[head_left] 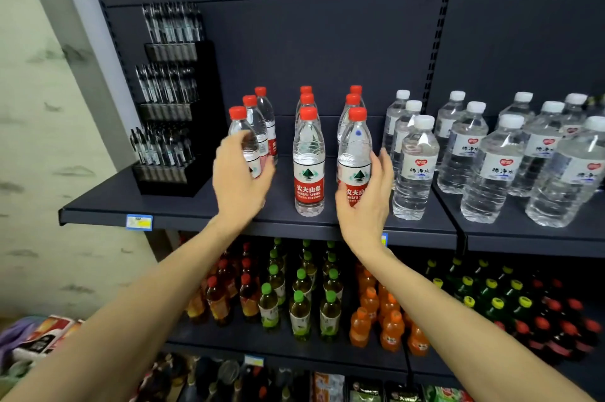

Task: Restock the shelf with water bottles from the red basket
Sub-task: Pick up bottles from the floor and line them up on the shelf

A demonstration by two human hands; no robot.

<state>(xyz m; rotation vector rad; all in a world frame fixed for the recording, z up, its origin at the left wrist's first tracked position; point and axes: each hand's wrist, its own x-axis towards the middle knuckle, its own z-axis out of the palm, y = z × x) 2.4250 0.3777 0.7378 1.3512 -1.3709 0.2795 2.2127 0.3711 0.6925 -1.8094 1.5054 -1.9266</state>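
Note:
Red-capped water bottles stand in three rows on the dark shelf (183,205). My left hand (240,179) curls round the front bottle of the left row (240,126), with fingers on its left side and thumb on its right. My right hand (363,202) wraps round the front bottle of the right row (355,146), covering the lower part of its label. Both bottles stand upright on the shelf. Between my hands, the middle row's front bottle (309,169) stands free. The red basket is not in view.
White-capped water bottles (415,166) crowd the shelf just right of my right hand. A black tiered pen display (170,126) stands at the left end. Tea and orange drink bottles (301,303) fill the shelf below. A wall runs along the left.

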